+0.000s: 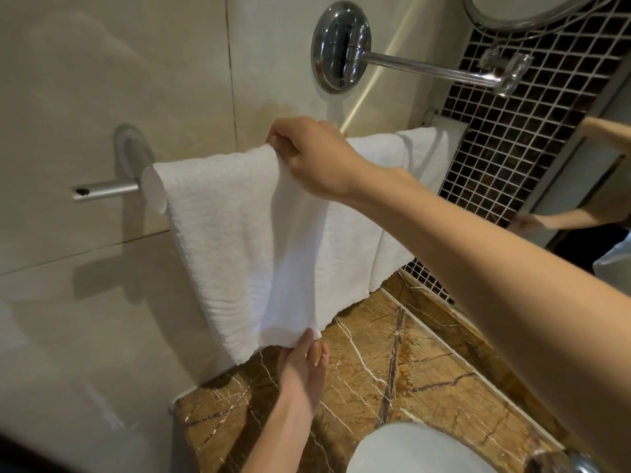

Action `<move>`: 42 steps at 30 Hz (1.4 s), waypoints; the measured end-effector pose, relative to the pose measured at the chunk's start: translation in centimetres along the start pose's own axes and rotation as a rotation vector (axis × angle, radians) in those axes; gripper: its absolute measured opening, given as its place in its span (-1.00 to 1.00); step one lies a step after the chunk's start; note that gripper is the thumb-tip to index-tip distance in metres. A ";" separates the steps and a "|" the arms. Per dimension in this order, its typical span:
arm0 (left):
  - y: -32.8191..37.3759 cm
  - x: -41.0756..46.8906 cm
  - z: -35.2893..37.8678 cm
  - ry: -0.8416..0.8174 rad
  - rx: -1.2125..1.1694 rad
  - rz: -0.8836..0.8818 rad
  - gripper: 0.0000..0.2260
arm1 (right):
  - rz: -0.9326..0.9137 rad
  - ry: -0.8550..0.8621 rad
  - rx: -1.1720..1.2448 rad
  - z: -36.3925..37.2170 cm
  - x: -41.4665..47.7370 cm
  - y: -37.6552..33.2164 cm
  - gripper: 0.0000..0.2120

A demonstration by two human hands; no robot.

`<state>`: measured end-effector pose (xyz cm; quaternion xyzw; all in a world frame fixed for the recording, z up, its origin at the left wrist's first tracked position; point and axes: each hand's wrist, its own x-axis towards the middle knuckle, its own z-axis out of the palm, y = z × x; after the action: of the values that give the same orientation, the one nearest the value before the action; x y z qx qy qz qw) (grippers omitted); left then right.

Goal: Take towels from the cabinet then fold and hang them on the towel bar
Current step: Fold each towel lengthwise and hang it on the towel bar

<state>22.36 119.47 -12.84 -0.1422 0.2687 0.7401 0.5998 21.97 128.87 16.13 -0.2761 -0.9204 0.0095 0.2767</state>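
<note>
A beige tiled wall (85, 80) fills the left of the view, with a brown marble tabletop (392, 370) and a white basin (409, 452) below. Two white towels hang side by side over the towel bar (116, 189): the front towel (232, 233) nearer its free end, the second towel (420, 155) beyond it by dark mosaic tile.

The right hand (314, 155) is at the bar, its fingers (285, 148) curled and pinching the front towel's top fold. The left hand (300, 367) is below, its nearly straight fingers (309, 339) seeming to pinch the lower hem, where the cloth's creases converge.

The step looks like straightening the hung towel. Next likely comes an even downward tug, then letting go once the hems are level.
</note>
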 end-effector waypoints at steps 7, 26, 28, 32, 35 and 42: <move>2.0 0.7 -0.6 0.055 -0.039 0.044 -0.67 | 0.013 -0.017 0.004 -0.2 0.1 -0.2 -0.80; 7.4 -0.7 -6.5 0.318 1.090 0.920 -0.95 | 0.039 -0.098 0.003 -1.1 0.3 -0.7 -0.80; 8.1 -0.6 -7.0 0.270 1.239 0.947 -0.89 | 0.052 -0.082 0.021 -1.2 0.4 -1.0 -0.80; 9.6 -0.9 -7.7 0.175 1.427 0.943 -0.83 | -0.027 -0.002 -0.001 -0.6 0.1 -2.9 -0.74; 10.4 -1.1 -8.1 0.120 1.494 0.930 -0.78 | -0.177 -0.016 0.040 0.0 -0.3 -5.0 -0.67; 11.9 -2.0 -7.9 0.009 1.596 0.833 -0.82 | -0.229 -0.123 0.028 1.0 -0.8 -6.2 -0.64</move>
<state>10.49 111.74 -15.55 0.4229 0.7349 0.4901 0.2020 18.86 123.34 15.96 -0.1643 -0.9609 0.0079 0.2227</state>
